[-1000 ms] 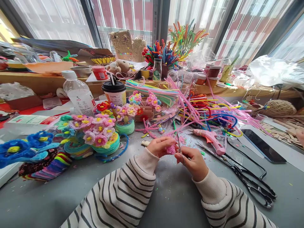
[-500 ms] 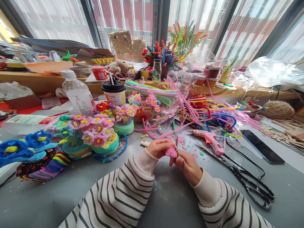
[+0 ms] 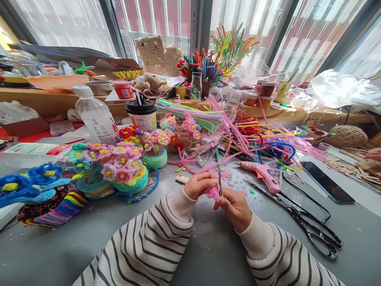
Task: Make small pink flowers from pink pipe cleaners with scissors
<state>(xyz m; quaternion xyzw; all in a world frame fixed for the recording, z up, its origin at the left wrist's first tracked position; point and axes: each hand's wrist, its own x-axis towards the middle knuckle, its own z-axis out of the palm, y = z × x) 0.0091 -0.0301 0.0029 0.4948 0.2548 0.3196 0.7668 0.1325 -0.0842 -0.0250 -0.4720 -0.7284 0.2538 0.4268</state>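
A small fluffy pink piece sits pinched between both of the person's hands, just above the grey table and close to their chest. The left hand is curled closed around the left side of the pink piece. The right hand is closed too, gripping small scissors whose thin blades point straight up beside the pink piece, touching or nearly touching it.

Compared with a second ago, the hands have drawn closer together and the blades have tipped more upright and nearer the fluff, which suggests, as a judgement, that trimming of the pink piece is under way. Pink crumbs lie scattered on the table just beyond the hands.

Past the right hand lies a pink glue gun, and further right a large pair of black scissors and a dark phone. Beyond the left hand stand finished pots of pink and yellow flowers, with blue flowers at the far left. Behind everything sprawls a tangle of coloured fuzzy wires. Another person's hand shows at the far right edge.
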